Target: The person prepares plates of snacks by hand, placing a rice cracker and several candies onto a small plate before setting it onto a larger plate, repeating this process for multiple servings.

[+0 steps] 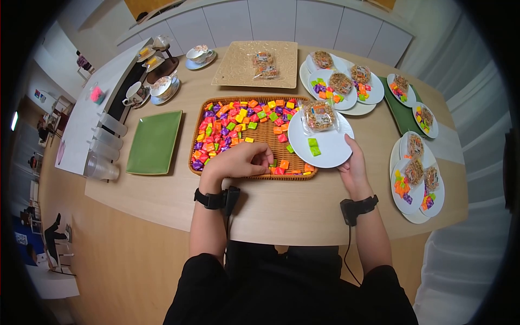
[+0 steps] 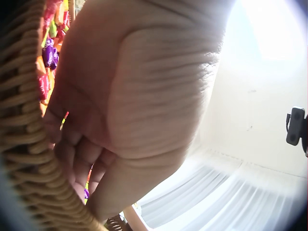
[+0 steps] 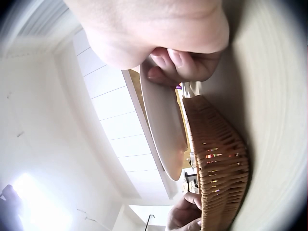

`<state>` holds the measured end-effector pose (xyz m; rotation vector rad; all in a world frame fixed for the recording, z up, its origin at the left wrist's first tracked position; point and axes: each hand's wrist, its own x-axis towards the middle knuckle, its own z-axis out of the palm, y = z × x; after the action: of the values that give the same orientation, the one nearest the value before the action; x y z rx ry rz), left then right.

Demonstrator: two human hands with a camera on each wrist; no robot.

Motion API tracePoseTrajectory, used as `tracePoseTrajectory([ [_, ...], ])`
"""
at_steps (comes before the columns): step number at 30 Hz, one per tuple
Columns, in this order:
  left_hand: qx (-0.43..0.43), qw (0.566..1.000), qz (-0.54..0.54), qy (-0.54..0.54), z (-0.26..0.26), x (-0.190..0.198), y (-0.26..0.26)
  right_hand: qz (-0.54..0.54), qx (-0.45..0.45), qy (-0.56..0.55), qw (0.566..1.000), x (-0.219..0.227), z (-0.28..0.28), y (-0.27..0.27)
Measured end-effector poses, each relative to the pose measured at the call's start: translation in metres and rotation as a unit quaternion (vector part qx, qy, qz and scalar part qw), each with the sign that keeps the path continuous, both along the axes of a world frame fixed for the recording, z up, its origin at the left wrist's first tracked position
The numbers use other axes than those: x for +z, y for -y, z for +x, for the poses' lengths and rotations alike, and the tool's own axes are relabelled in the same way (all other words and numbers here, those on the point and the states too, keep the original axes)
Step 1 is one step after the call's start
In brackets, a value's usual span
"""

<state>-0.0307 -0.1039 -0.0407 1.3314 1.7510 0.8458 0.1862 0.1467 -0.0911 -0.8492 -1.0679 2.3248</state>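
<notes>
My right hand (image 1: 353, 165) grips the edge of a white plate (image 1: 335, 150), held over the right end of a wicker basket (image 1: 259, 138). A snack cake in a clear wrapper (image 1: 318, 115) and two green wrapped candies (image 1: 314, 147) lie on the plate. My left hand (image 1: 244, 158) reaches over the basket's front rim, fingers bent down among the candies near a green candy (image 1: 273, 162). In the left wrist view its palm hides most of the fingertips; I cannot tell whether they pinch a candy. Mixed bright candies (image 1: 216, 127) crowd the basket's left side.
Plates with wrapped cakes and candies (image 1: 340, 84) stand back right, more on a green tray (image 1: 391, 105) and at the right edge (image 1: 407, 200). Behind the basket is a beige platter (image 1: 233, 65) with two cakes. Leftward are a green plate (image 1: 154, 143), teacups (image 1: 162, 86) and plastic cups (image 1: 102, 167).
</notes>
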Motion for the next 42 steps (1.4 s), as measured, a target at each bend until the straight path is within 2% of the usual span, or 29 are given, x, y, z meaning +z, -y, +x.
tracePoseTrajectory([
  [6, 0.006, 0.999, 0.031, -0.006, -0.001, -0.001, 0.0, 0.005, -0.004, 0.004, 1.0, 0.002, 0.0, 0.001],
  [13, 0.003, 1.0, 0.01, -0.028, -0.001, 0.0, -0.001, 0.003, -0.005, 0.006, 1.0, 0.002, -0.001, 0.001],
  [17, 0.003, 1.0, 0.015, -0.017, -0.002, -0.006, -0.001, 0.003, -0.004, 0.007, 1.0, 0.001, -0.001, 0.001],
  [22, -0.005, 1.0, 0.003, 0.011, 0.002, 0.004, -0.002, -0.003, 0.006, -0.001, 1.0, -0.002, 0.0, -0.001],
  [25, -0.01, 0.999, 0.035, 0.034, 0.003, 0.002, -0.002, 0.001, 0.011, -0.008, 1.0, -0.003, 0.0, -0.002],
  [27, 0.008, 0.999, 0.023, 0.036, 0.003, 0.007, -0.002, -0.003, 0.005, 0.0, 1.0, 0.0, -0.001, 0.0],
  [29, 0.074, 0.992, 0.094, 0.034, -0.002, 0.011, -0.002, -0.007, -0.003, 0.007, 1.0, 0.001, -0.001, -0.002],
  [30, 0.113, 0.985, 0.125, -0.022, -0.008, 0.012, -0.003, -0.009, 0.001, 0.0, 1.0, -0.001, -0.001, -0.003],
  [33, 0.243, 0.96, 0.119, -0.066, -0.042, -0.001, -0.01, -0.014, 0.003, -0.006, 1.0, -0.003, -0.001, -0.004],
  [34, 0.244, 0.96, 0.118, -0.068, -0.055, -0.007, -0.012, -0.014, 0.001, -0.004, 1.0, -0.002, -0.001, -0.003],
  [36, 0.272, 0.941, 0.125, -0.155, -0.077, -0.018, -0.017, -0.016, 0.005, -0.008, 1.0, -0.004, -0.001, -0.004],
  [38, 0.275, 0.936, 0.116, -0.184, -0.088, -0.025, -0.022, -0.015, 0.009, -0.014, 1.0, -0.003, -0.001, -0.003],
  [42, 0.256, 0.936, 0.07, -0.233, -0.091, -0.017, -0.028, -0.018, 0.005, -0.01, 1.0, 0.001, -0.002, -0.002],
])
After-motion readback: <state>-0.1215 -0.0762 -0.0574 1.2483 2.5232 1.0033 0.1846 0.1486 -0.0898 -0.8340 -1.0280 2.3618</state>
